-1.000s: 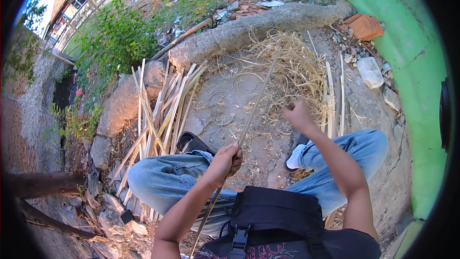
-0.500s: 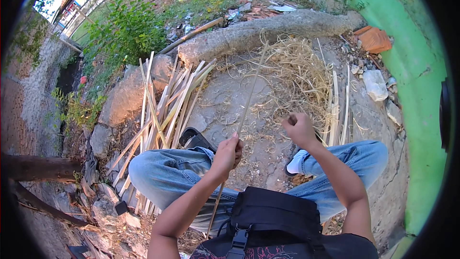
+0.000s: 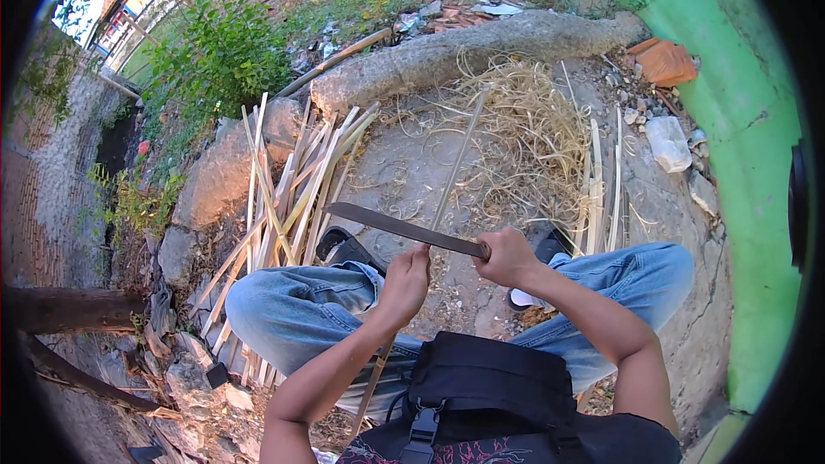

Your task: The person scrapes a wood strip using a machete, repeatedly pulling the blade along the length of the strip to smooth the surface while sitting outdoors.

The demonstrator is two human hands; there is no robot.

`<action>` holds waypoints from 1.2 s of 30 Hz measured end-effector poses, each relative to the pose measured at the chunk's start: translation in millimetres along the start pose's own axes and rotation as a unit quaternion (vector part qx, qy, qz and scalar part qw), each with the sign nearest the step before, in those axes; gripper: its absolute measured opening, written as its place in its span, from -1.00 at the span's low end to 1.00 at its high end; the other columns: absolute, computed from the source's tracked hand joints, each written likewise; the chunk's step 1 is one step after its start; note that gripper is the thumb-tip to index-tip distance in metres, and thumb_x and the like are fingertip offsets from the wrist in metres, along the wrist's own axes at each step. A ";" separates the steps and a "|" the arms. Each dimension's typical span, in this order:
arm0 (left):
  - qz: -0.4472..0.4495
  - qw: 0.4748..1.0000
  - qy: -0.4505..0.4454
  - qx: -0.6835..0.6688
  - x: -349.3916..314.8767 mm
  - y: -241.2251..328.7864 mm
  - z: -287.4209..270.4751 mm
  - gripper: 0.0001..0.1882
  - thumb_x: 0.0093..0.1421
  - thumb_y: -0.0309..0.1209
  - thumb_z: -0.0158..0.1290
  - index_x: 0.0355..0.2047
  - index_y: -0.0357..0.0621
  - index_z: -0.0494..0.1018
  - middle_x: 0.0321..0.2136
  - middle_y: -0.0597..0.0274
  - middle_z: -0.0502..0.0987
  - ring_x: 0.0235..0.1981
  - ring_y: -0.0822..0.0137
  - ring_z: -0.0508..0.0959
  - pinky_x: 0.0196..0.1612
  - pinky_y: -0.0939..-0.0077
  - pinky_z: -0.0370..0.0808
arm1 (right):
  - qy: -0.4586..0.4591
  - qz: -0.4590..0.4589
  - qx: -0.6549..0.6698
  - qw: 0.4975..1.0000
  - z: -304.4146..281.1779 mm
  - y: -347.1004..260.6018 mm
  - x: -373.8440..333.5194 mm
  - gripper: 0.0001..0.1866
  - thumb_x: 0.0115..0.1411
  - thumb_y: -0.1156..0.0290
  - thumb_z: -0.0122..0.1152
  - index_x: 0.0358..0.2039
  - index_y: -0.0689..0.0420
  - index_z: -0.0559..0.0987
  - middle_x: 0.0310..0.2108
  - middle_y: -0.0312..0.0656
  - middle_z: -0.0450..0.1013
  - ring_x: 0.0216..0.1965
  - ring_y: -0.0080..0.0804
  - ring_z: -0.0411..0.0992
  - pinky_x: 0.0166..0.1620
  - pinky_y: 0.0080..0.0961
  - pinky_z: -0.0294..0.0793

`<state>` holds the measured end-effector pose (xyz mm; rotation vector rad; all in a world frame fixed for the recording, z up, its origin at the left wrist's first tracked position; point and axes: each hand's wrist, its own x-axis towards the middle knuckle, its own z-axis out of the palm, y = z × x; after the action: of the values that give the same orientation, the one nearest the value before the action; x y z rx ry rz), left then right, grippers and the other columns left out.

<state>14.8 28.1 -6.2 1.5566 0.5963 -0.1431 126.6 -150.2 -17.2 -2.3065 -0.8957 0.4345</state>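
Note:
My right hand (image 3: 509,259) grips the handle of a machete (image 3: 391,224). Its long dark blade points left and lies across a thin bamboo strip (image 3: 459,159). Closed around that strip, my left hand (image 3: 404,288) sits just below the blade. The strip slants from beside my left thigh up toward the far shavings. Pale curled bamboo shavings (image 3: 533,125) are heaped beyond my hands. A bundle of split bamboo strips (image 3: 322,176) lies to the left, beside my left knee. A few more strips (image 3: 595,193) lie past my right foot.
A black bag (image 3: 490,378) rests at my lap between my jeans-clad legs. A long concrete kerb (image 3: 464,56) crosses the far side. Along the right runs a green wall (image 3: 748,163), with a white block (image 3: 668,144) and rubble near it. A bush (image 3: 219,51) grows far left.
The machete has come into clear view across the strip, its blade now flat to the left. My right hand has moved left and down, close to my left hand, which still holds the strip.

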 end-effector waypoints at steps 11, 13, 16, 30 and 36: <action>-0.092 0.992 -0.041 -0.083 -19.7 22.6 -2.4 -0.58 0.38 -0.15 -0.29 -0.61 -0.03 0.14 -0.75 0.50 0.05 -0.78 0.60 0.01 -0.75 0.63 -0.08 | 0.170 0.234 -0.011 0.957 -32.5 97.8 44.6 -0.74 -0.02 0.29 0.13 -0.52 0.26 0.61 -0.54 0.13 0.50 -0.45 0.00 0.52 -0.33 -0.17 0.49; -0.061 0.990 -0.080 -0.098 -27.3 27.8 -0.5 -0.58 0.37 -0.13 -0.29 -0.61 -0.02 0.14 -0.75 0.50 0.04 -0.79 0.61 -0.01 -0.76 0.63 -0.11 | 0.152 0.369 -0.012 0.917 -66.5 172.3 47.1 -0.71 -0.05 0.29 0.14 -0.51 0.32 0.60 -0.50 0.14 0.52 -0.47 -0.06 0.54 -0.40 -0.25 0.50; -0.062 0.985 -0.079 -0.139 -21.2 34.7 -8.1 -0.58 0.37 -0.09 -0.28 -0.60 -0.01 0.14 -0.75 0.50 0.02 -0.79 0.62 -0.02 -0.77 0.64 -0.13 | 0.204 0.437 0.121 0.867 -60.3 191.7 39.7 -0.75 -0.04 0.34 0.14 -0.61 0.32 0.54 -0.65 0.00 0.48 -0.65 -0.23 0.46 -0.56 -0.34 0.41; 0.023 0.986 -0.103 -0.127 -4.3 17.8 -14.7 -0.65 0.38 -0.09 -0.25 -0.34 -0.11 0.30 -0.69 0.56 0.06 -0.74 0.68 0.04 -0.71 0.72 -0.05 | 0.138 0.084 0.090 0.983 -48.8 -8.1 24.5 -0.76 -0.04 0.28 0.24 -0.55 0.23 0.54 -0.68 -0.10 0.47 -0.66 -0.23 0.44 -0.48 -0.35 0.42; -0.022 0.995 -0.091 -0.047 -5.5 20.4 -1.3 -0.64 0.39 -0.11 -0.28 -0.30 -0.14 0.33 -0.70 0.56 0.04 -0.73 0.68 0.03 -0.71 0.73 -0.04 | 0.063 -0.036 -0.037 0.997 -24.9 -23.0 0.1 -0.80 -0.07 0.27 0.24 -0.54 0.14 0.55 -0.69 -0.03 0.44 -0.59 -0.03 0.47 -0.46 -0.20 0.47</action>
<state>19.0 28.6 14.5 1.4218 0.4865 -0.2825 127.8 -147.5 16.6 -2.3324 -0.9424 0.2254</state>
